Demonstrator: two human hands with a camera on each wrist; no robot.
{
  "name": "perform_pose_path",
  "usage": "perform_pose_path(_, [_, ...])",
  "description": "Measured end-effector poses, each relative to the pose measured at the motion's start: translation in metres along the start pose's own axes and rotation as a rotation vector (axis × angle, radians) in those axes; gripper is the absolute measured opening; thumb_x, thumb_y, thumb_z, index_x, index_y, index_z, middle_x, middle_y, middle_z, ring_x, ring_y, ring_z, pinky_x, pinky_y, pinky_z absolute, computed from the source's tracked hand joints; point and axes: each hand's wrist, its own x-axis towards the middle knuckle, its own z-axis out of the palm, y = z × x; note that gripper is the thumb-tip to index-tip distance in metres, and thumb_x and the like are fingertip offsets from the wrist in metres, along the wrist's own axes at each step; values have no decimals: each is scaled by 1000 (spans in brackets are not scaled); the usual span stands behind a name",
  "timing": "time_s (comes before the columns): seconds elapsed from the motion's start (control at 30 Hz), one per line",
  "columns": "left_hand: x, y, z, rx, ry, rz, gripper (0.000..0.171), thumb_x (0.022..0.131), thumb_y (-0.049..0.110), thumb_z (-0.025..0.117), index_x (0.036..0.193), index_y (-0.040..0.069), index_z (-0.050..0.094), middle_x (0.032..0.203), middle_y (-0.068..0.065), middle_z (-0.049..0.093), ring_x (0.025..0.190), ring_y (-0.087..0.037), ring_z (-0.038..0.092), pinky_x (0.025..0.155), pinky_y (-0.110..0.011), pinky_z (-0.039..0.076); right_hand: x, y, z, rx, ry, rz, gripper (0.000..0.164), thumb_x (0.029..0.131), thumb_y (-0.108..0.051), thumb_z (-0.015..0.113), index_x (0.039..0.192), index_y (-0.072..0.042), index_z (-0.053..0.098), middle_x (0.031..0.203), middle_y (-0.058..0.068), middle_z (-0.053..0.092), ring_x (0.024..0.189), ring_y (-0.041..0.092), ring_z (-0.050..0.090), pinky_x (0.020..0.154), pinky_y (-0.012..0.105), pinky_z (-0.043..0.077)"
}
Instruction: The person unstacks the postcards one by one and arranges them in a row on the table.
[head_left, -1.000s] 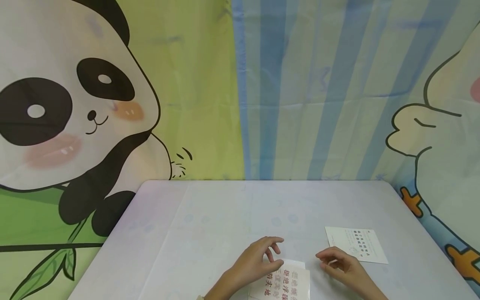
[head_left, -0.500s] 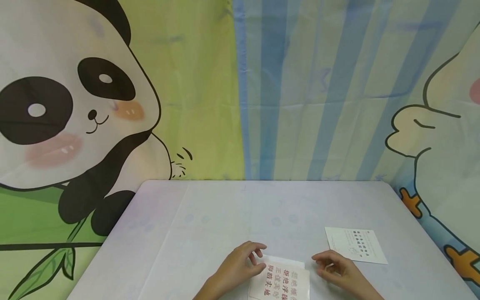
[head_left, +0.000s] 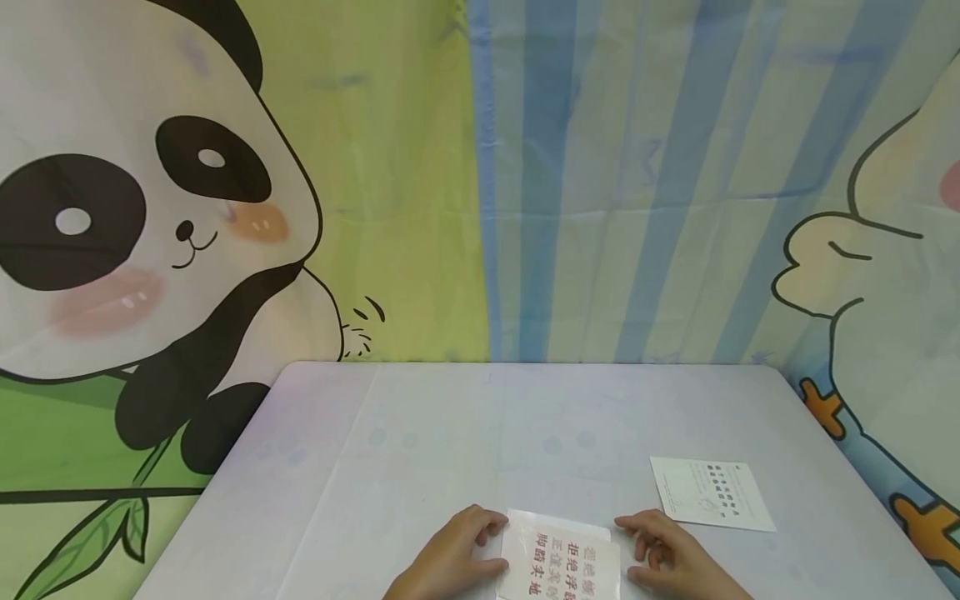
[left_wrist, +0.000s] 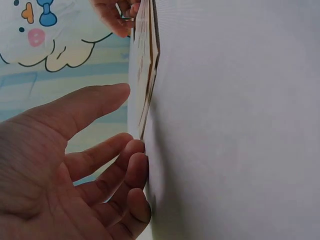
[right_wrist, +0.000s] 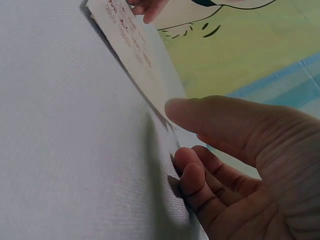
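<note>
To the left and to the right of the booklet (head_left: 558,560), I have my two hands. The booklet itself lies on the table (head_left: 420,442), with rows of red printed characters on its upper face; in the head view its end nearest me is cut off. Along its far edge, a white strip (head_left: 557,522) shows, maybe another leaf beneath.

My left hand (head_left: 453,554) is just beside the booklet's left edge, thumb apart from the bent fingers, and it pinches nothing. My right hand (head_left: 675,550) stands in a similar way just beside the right edge, thumb and fingers spread with a gap, also without a grip. Whether some fingertip already touches the paper, I cannot tell for sure.

Beyond the booklet and to its right, a white card (head_left: 712,493) with dark print lies flat. Well behind the booklet hangs a curtain (head_left: 375,183) with a panda.

From its edge, seen in the left wrist view, the booklet is thin and made of layers which part slightly. So I judge it is very light and bends easily; it could slide on the cloth-like surface, and its corners could crease. I think the best hold is at both side edges, all layers together, with gentle pressure.
</note>
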Motion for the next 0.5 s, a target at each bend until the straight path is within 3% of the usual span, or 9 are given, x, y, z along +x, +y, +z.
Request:
perform_pose_path(0.13, [-3, -6, 2, -33, -12, -8, 49, 79, 32, 80, 121, 15, 61, 101, 16, 50, 89, 1, 46, 79, -22, 46, 1, -1, 2, -18, -11, 35, 44, 85, -9, 74, 122, 9, 58, 96, 6, 51, 68, 13, 50, 55, 21, 46])
perform_pose_path(0.33, [-2, -10, -1, 38, -85, 55, 70, 73, 48, 83, 131, 19, 58, 110, 15, 47, 94, 1, 42, 79, -21, 46, 3, -6, 4, 16, -43, 258, 45, 85, -15, 74, 123, 4, 61, 99, 4, 47, 69, 13, 47, 57, 24, 42])
perform_pose_path(0.5, [-2, -11, -1, 84, -85, 97, 82, 68, 53, 84, 136, 18, 54, 113, 14, 46, 95, 0, 41, 79, -20, 45, 3, -4, 6, -18, -24, 216, 40, 85, -16, 75, 118, 3, 64, 101, 3, 48, 68, 13, 46, 56, 24, 41])
